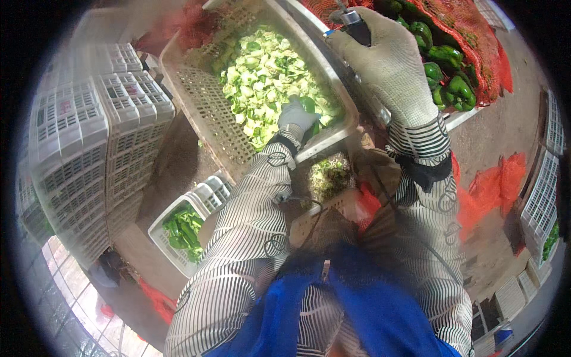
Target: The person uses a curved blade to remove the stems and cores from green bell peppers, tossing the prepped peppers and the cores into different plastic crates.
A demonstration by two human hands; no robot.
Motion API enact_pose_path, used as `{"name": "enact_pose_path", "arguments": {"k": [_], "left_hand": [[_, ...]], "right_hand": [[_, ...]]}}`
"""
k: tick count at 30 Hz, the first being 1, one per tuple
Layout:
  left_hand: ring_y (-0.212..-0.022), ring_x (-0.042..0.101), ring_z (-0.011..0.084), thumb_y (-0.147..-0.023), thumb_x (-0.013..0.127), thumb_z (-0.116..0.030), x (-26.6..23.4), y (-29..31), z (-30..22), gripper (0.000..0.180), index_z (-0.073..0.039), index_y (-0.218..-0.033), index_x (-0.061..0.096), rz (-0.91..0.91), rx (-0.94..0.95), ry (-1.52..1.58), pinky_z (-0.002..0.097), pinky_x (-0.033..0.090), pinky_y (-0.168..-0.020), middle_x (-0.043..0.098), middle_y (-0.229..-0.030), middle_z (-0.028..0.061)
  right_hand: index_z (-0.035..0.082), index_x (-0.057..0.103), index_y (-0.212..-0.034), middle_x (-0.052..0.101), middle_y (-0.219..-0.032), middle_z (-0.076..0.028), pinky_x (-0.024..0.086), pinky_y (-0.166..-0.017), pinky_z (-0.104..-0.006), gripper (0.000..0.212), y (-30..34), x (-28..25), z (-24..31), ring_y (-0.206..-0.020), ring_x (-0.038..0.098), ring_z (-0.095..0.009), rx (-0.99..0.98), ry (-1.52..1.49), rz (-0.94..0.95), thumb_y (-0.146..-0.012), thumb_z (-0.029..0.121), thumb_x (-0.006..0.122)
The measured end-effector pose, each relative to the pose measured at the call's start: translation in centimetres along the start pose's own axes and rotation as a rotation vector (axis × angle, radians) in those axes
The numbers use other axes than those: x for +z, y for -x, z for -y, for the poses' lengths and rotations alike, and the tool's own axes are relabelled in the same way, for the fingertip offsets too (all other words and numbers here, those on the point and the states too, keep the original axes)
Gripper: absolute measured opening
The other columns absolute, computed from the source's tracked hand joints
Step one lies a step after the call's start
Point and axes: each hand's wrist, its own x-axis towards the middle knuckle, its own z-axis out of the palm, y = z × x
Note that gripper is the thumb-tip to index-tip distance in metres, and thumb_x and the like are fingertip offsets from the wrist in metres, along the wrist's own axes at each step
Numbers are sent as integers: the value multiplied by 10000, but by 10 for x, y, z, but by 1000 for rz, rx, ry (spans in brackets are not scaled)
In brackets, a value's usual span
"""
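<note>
My left hand [295, 115], in a grey glove, is closed around a green pepper [308, 105] over the near side of a large slotted crate [199, 95]. Pale green pepper cores [267, 71] are heaped in that crate. My right hand [389, 65], in a whitish knit glove, grips a tool by its black handle [358, 30]. A thin metal shaft sticks up from the handle; its tip lies outside the picture. Beside this hand, whole green bell peppers [446, 56] fill an opened red mesh bag [476, 30].
White crates [71, 131] are stacked high at the left. A smaller white crate [160, 229] with green peppers stands near my left forearm. Red mesh [491, 190] lies on the floor at the right, with another white crate [541, 190] at the far right.
</note>
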Motion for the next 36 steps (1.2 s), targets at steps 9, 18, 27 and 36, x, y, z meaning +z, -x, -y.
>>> {"name": "enact_pose_path", "arguments": {"k": [9,18,27,36], "left_hand": [[-983,670,243,-877,736,-113,-111,75,35,549,-72,-1369,496,438,495,1850,387,603,-874,624,-1129,112],[-881,632,175,-1051,420,-454,-166,177,35,551,-42,-1406,508,92,496,2068,323,558,-719,650,-1166,150],[-1127,647,227,-1004,506,-415,-154,197,71,452,-106,-1328,566,99,491,2123,424,520,-1011,645,-1283,94],[-1312,520,318,-946,589,-515,-158,202,81,716,-62,-1473,418,-160,847,1946,484,445,-1112,526,-1411,156]], "right_hand": [[4,701,-1138,699,-852,-130,522,-781,-329,385,7,-9,-13,-777,652,-155,-68,-64,187,-833,237,668],[35,674,-1172,707,-958,-196,534,-818,-411,433,39,56,44,-900,692,-349,-273,-420,629,-813,276,698],[23,692,-1017,708,-873,-160,540,-764,-397,293,51,92,59,-817,693,-315,-291,-185,484,-812,231,719],[51,678,-1218,690,-1103,-121,535,-857,-337,401,42,101,78,-943,685,-225,-331,-178,444,-833,136,747]]}}
